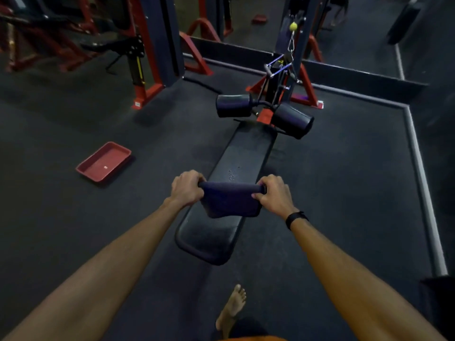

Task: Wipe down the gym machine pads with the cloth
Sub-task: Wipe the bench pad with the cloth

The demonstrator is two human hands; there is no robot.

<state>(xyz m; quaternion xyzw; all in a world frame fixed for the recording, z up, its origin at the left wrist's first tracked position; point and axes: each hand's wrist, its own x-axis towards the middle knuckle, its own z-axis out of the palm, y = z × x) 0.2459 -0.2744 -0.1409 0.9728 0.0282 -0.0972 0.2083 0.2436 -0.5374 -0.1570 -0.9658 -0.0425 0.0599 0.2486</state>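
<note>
A long black bench pad (pixel 246 153) of a cable row machine runs away from me across the dark floor. Above its near half a dark purple cloth (pixel 229 200) hangs folded, stretched between both hands. My left hand (pixel 187 187) grips the cloth's left top corner. My right hand (pixel 273 193) grips its right top corner, a black band on that wrist. Two black roller pads (pixel 234 105) (pixel 293 120) sit at the bench's far end.
A red tray (pixel 103 161) lies on the floor to the left. Red and dark machine frames (pixel 147 45) stand at the back left. A cable handle (pixel 278 67) hangs beyond the rollers. A raised grey edge (pixel 423 188) borders the floor on the right. My bare foot (pixel 232 308) stands below the bench.
</note>
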